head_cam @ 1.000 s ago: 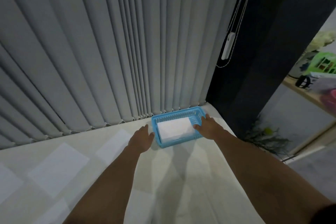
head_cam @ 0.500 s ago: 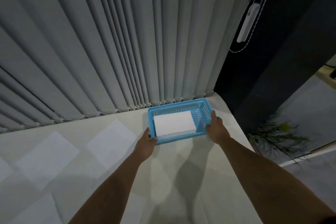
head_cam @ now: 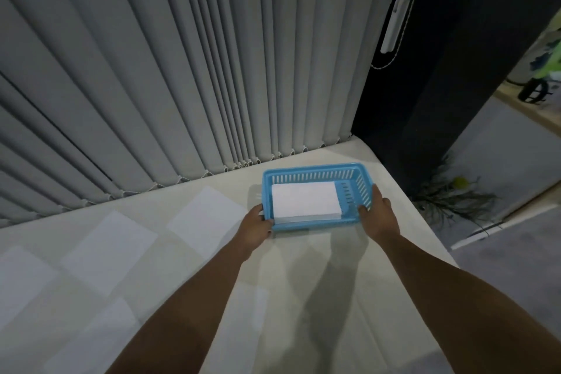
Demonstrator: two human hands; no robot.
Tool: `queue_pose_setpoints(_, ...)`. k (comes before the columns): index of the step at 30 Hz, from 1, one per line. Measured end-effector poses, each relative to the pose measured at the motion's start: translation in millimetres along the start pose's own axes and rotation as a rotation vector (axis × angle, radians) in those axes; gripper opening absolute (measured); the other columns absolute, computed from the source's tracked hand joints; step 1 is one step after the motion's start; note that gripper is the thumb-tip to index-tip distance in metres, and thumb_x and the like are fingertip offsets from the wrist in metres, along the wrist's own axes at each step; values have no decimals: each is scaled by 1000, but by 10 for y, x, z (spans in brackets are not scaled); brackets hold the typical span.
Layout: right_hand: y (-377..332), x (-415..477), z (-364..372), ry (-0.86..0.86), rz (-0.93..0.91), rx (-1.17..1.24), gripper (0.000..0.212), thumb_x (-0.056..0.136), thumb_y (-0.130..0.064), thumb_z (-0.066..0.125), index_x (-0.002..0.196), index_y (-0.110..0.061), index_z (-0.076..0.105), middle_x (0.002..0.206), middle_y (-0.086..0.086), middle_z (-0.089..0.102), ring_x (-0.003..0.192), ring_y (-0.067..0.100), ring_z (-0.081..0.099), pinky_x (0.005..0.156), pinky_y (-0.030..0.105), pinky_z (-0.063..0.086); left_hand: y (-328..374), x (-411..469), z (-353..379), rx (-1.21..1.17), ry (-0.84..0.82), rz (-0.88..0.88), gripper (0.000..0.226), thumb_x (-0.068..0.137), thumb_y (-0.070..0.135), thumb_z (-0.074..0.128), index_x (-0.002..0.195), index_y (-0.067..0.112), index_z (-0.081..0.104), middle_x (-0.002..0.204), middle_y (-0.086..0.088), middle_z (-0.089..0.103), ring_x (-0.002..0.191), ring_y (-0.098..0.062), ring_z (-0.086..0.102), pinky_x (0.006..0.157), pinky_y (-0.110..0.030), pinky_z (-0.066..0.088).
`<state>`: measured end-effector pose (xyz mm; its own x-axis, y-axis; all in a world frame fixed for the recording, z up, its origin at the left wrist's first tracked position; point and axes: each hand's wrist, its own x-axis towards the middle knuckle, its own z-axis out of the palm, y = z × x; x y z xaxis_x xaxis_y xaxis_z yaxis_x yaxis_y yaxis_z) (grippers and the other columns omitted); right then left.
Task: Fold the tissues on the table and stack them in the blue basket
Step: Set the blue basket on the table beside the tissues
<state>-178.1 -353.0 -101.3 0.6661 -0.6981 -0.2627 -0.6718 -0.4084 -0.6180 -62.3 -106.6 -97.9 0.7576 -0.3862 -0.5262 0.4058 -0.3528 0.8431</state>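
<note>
While the blue basket sits near the table's far right corner, the left hand grips its left rim and the right hand its right end. Inside lies 1 stack of folded tissues; unfolded tissues lie flat to the left.

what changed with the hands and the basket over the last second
Both hands took hold of the blue basket: the left hand closed on its near left corner, the right hand shifted to its right end. The folded tissue stack stayed inside; flat tissues remain on the table.
</note>
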Motion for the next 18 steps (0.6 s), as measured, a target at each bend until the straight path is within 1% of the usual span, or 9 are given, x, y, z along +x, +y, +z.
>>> queue_pose_setpoints(2, 67, -258, 30, 37, 21, 20, 66, 99, -23, 47, 153, -20, 10, 127, 17, 44, 107, 32, 58, 79, 37, 47, -62, -126, -58, -31, -30, -7, 48, 92, -4, 48, 137, 10, 41, 115, -10, 57, 101, -25, 58, 76, -27, 52)
queue_pose_setpoints(4, 136, -494, 74, 86, 37, 33, 65, 99, -24, 47, 153, -19, 11, 128, 19, 45, 111, 35, 55, 86, 41, 47, -136, -251, -115, -73, -58, -11, 48, 91, -7, 48, 136, 9, 43, 116, -11, 57, 102, -27, 59, 78, -29, 53)
queue_pose_setpoints(6, 209, -717, 122, 123, 69, 64, 65, 98, -25, 48, 153, -18, 13, 131, 20, 45, 115, 37, 53, 92, 43, 45, -213, -364, -158, -87, -94, -7, 49, 91, -9, 47, 136, 10, 44, 118, -11, 58, 104, -26, 59, 82, -31, 53)
queue_pose_setpoints(12, 399, -1347, 343, 178, 165, 158, 64, 97, -26, 48, 152, -16, 17, 135, 20, 44, 121, 38, 50, 98, 46, 42, -440, -540, -269, -91, -133, -16, 52, 91, -11, 44, 139, 10, 45, 118, -14, 58, 106, -28, 58, 95, -39, 50)
queue_pose_setpoints(15, 402, -1575, 478, 213, 202, 211, 63, 96, -30, 49, 151, -20, 18, 133, 17, 47, 114, 35, 56, 97, 49, 48, -504, -564, -319, -124, -126, -21, 51, 92, -11, 42, 138, 10, 46, 119, -13, 58, 107, -28, 58, 94, -37, 49)
queue_pose_setpoints(18, 385, -1755, 597, 240, 232, 232, 64, 97, -30, 48, 151, -17, 18, 132, 17, 46, 115, 35, 56, 96, 51, 48, -537, -547, -360, -125, -96, -3, 51, 91, -12, 40, 137, 10, 49, 119, -12, 59, 104, -27, 58, 93, -36, 50)
